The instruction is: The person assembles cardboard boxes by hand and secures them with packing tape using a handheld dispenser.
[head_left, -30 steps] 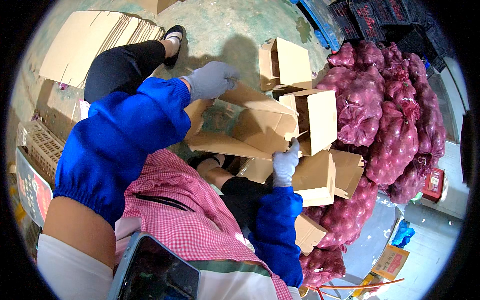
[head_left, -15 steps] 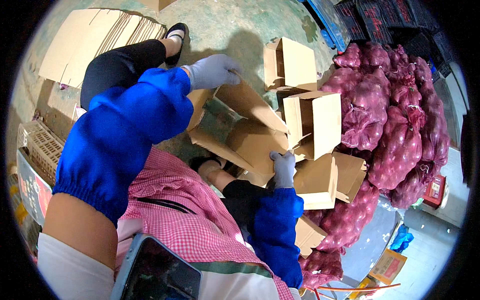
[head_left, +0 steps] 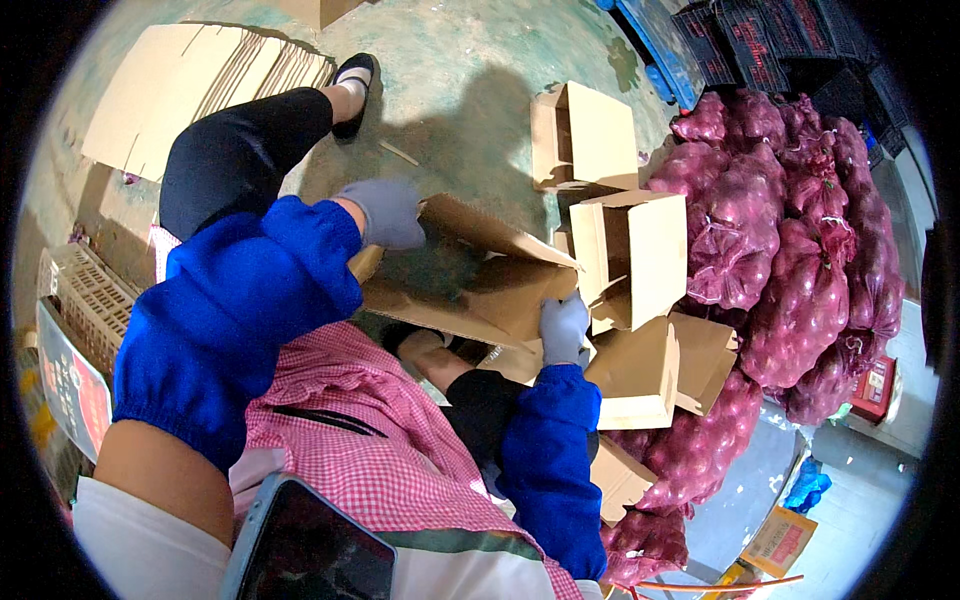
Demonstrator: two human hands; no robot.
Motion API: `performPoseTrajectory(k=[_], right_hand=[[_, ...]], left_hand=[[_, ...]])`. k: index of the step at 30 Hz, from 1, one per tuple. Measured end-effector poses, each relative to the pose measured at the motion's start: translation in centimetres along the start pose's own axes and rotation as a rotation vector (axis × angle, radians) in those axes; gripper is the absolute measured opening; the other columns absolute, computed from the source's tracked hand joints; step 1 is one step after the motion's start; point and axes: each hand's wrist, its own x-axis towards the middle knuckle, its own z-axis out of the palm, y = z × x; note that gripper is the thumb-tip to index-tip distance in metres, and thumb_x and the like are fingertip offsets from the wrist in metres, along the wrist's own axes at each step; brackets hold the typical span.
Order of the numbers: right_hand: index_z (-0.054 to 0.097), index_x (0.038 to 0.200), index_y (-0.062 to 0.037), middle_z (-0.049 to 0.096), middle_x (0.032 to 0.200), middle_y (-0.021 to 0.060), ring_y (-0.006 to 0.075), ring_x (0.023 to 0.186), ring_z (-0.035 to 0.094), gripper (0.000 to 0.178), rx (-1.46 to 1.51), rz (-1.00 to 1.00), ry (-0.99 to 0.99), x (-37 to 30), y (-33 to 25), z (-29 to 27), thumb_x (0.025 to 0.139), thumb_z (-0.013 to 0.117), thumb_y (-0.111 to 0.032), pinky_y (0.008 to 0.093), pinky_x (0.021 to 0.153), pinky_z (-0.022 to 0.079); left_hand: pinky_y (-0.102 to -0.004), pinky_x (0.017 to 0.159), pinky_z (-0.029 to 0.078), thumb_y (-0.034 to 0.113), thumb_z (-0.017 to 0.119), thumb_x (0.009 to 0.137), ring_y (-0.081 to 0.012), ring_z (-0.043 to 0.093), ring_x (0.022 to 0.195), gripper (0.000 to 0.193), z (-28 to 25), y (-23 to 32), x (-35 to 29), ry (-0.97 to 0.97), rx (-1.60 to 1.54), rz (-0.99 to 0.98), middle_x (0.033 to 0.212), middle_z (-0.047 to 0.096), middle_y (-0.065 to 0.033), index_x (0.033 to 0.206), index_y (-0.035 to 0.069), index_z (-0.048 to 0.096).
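An open cardboard box (head_left: pixel 500 285), its flaps spread and floor showing through its frame, is held tilted in front of my lap. My right hand (head_left: pixel 564 328), in a grey glove, is closed on the box's right edge, thumb on the inner side. At the box's left end is my left hand (head_left: pixel 388 212), gloved too, beside a small flap; its fingers are blurred, and whether they grip cannot be made out. Blue sleeve covers (head_left: pixel 240 300) are on both forearms.
Several formed cartons (head_left: pixel 630 255) stand to the right, against piled purple net sacks of onions (head_left: pixel 815 290). Flattened cardboard (head_left: pixel 165 95) is stacked at far left, a beige plastic crate (head_left: pixel 90 300) below it. A phone (head_left: pixel 310 545) hangs at my chest.
My left hand has moved left and down from the box's upper edge to its left end. The box has folded narrower; my right hand stays on its right edge.
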Motion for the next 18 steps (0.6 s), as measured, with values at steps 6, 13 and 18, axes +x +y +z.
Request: performPoseTrajectory(k=[6, 13, 18], right_hand=[[0.058, 0.093, 0.0017, 0.062, 0.087, 0.0247, 0.0395, 0.085, 0.06, 0.031, -0.187, -0.057, -0.105, -1.0, -1.8, -1.5, 0.071, 0.058, -0.021, 0.0443, 0.076, 0.048], [0.053, 0.096, 0.0072, 0.06, 0.086, 0.0313, 0.041, 0.085, 0.06, 0.046, -0.088, -0.072, -0.002, -1.3, -6.3, 1.1, 0.079, 0.058, -0.035, 0.0443, 0.076, 0.048], [0.053, 0.099, 0.0072, 0.059, 0.092, 0.0292, 0.0414, 0.089, 0.058, 0.05, 0.165, -0.08, -0.09, -1.5, -4.5, 0.1, 0.079, 0.059, -0.038, 0.0442, 0.079, 0.045]], left_hand=[[-0.0409, 0.073, 0.051, 0.021, 0.055, 0.077, -0.0331, 0.064, 0.082, 0.025, -1.2, 1.5, 1.2, 0.168, 0.055, 0.005, 0.085, 0.065, -0.019, 0.086, 0.001, 0.067], [-0.045, 0.072, 0.05, 0.049, 0.054, 0.08, -0.0353, 0.063, 0.081, 0.053, 1.9, 3.5, 3.1, 0.206, -0.029, 0.031, 0.088, 0.063, -0.0204, 0.092, -0.002, 0.061], [-0.0433, 0.079, 0.047, 0.066, 0.054, 0.072, -0.0345, 0.059, 0.095, 0.074, 1.0, 6.0, -1.7, 0.019, 0.024, 0.013, 0.102, 0.06, -0.0213, 0.102, -0.002, 0.059]])
